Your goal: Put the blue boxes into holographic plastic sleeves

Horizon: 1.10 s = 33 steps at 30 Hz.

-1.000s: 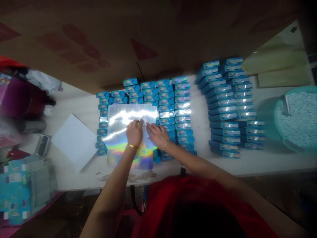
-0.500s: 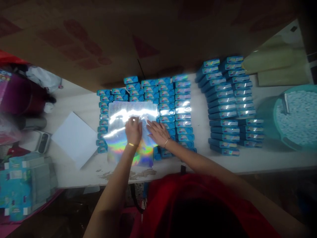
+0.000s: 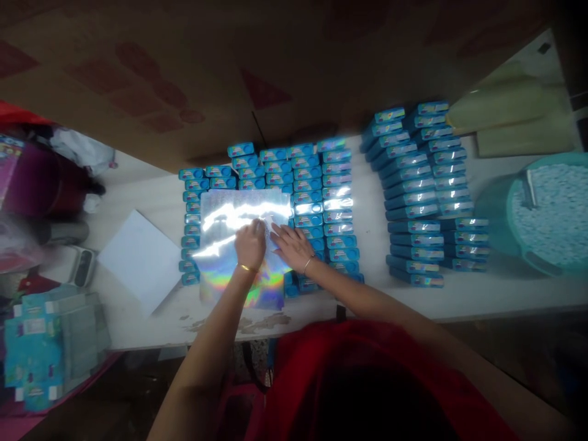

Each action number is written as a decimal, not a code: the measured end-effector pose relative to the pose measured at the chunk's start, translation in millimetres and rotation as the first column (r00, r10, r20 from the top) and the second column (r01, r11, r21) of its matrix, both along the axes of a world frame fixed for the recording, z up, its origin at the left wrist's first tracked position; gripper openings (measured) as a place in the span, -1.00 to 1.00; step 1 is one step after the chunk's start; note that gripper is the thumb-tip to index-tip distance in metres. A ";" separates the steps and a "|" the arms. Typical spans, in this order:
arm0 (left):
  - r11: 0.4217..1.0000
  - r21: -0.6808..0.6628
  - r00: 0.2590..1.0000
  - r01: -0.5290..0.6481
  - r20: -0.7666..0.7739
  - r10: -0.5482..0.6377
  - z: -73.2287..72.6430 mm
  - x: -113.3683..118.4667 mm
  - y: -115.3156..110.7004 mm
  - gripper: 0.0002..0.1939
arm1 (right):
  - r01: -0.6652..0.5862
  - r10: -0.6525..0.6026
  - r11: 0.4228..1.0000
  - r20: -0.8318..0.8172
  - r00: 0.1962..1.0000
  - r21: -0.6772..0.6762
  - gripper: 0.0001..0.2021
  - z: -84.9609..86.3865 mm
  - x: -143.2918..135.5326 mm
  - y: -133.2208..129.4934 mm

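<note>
A shiny holographic sheet (image 3: 220, 245), with silver glare and rainbow colours, lies over rows of small blue boxes (image 3: 307, 184). My left hand (image 3: 251, 244) is curled on the middle of the sheet, fingers bent together; whatever they may pinch is too small to make out. Just right of it, my right hand (image 3: 293, 246) lies flat on the sheet's right part with its fingers spread. More blue boxes show beyond the sheet's top, left and right edges.
Two further columns of blue boxes (image 3: 413, 211) stand to the right, beside a teal tub (image 3: 503, 208) of small pale pieces. White paper (image 3: 140, 263) lies left. Flattened blue cartons (image 3: 34, 349) sit lower left. A large cardboard box (image 3: 206, 73) borders the table's back.
My left hand has shifted slightly right on the sheet, nearer to my right hand. My right hand stays nearly in place. The whole view has moved slightly.
</note>
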<state>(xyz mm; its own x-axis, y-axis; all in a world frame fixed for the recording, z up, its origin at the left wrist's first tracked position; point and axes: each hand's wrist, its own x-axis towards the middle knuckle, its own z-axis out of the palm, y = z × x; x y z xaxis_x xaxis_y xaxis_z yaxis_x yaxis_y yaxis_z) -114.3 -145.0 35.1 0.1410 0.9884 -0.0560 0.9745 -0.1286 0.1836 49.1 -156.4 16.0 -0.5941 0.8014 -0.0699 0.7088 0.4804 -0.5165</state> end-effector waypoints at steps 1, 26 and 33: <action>1.000 0.009 1.000 -0.008 0.018 0.008 0.0 0.8 -2.6 -0.71 | 0.000 0.000 1.000 -0.001 1.000 0.004 -0.57 0.2 0.2 0.1; 0.990 0.133 0.980 -0.048 0.197 0.021 -4.4 2.4 7.0 -0.88 | -0.011 0.011 1.000 -0.040 0.999 -0.005 -0.60 4.5 2.7 3.7; 0.966 0.119 0.849 -0.231 0.509 0.140 39.7 11.5 -35.9 -0.90 | 0.049 -0.064 0.996 -0.213 0.975 -0.077 -0.71 2.6 2.4 1.5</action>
